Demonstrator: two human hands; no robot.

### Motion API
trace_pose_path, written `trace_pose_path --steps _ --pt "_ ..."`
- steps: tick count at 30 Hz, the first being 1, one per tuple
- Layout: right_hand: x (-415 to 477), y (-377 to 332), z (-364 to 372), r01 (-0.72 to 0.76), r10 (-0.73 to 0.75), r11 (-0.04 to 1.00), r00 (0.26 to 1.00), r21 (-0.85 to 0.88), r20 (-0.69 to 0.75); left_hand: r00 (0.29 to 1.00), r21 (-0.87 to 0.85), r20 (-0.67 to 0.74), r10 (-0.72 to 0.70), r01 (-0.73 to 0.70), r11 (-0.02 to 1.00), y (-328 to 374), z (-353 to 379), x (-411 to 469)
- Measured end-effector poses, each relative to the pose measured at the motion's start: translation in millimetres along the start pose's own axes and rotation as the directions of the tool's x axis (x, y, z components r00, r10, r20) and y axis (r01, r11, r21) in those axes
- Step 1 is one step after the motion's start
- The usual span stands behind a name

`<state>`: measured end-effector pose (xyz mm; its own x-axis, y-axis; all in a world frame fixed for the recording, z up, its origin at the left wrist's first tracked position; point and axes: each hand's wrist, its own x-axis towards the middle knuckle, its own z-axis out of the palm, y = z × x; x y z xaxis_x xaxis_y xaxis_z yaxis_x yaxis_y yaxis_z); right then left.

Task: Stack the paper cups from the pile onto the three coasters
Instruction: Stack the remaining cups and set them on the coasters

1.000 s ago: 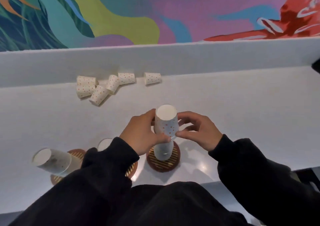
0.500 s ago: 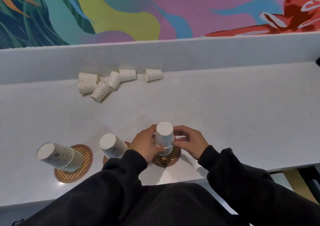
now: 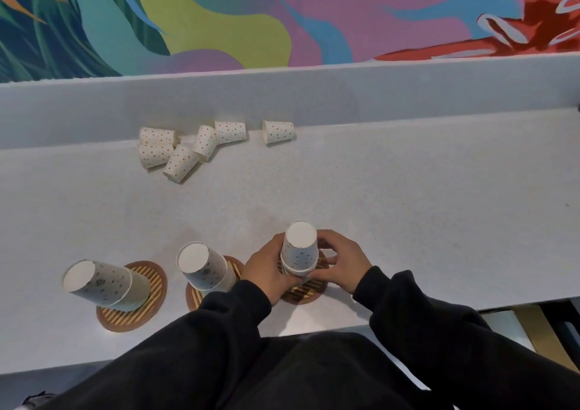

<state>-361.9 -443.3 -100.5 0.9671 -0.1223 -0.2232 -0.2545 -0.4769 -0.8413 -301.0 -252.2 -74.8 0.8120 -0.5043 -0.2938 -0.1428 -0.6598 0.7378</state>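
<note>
Cups point(image 3: 299, 249), nested upside down, stand on a coaster point(image 3: 306, 295) between the hands. Left hand point(image 3: 266, 271) and right hand point(image 3: 340, 263) each curl round the stack's base. A second stack point(image 3: 204, 266) stands just left of the left hand, and a third stack point(image 3: 103, 284) further left. Loose cups point(image 3: 182, 149) lie beyond the hands.

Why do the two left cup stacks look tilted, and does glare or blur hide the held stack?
Head view: likely wide-angle distortion; the left stack and middle stack lean outward and the ledge bows. Head view: soft even light, faint shadows, pale sheen on the counter. Head view: no blur; the left hand and right hand show sharply gripping the right stack.
</note>
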Motion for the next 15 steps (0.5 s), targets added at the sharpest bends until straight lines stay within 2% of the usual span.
trace_pose_path --steps 4,6,9,15 --pt "-0.4 6.1 5.2 -0.066 0.070 0.996 0.994 -0.056 0.086 0.994 0.131 0.096 -0.058 0.045 0.990 -8.0 8.6 3.1" --pt "-0.8 9.6 7.5 -0.083 0.094 0.991 0.990 -0.108 0.109 0.992 0.209 0.098 -0.073 0.051 0.977 -14.3 12.7 5.5" --pt "-2.3 11.6 9.8 -0.071 0.102 0.975 0.985 -0.209 0.138 0.993 0.222 0.090 -0.074 0.052 0.974 -19.3 14.3 9.1" --pt "-2.9 5.6 9.7 -0.042 0.069 0.973 0.992 -0.226 0.109 0.991 0.240 0.092 -0.092 0.068 0.968 -26.9 17.1 14.7"
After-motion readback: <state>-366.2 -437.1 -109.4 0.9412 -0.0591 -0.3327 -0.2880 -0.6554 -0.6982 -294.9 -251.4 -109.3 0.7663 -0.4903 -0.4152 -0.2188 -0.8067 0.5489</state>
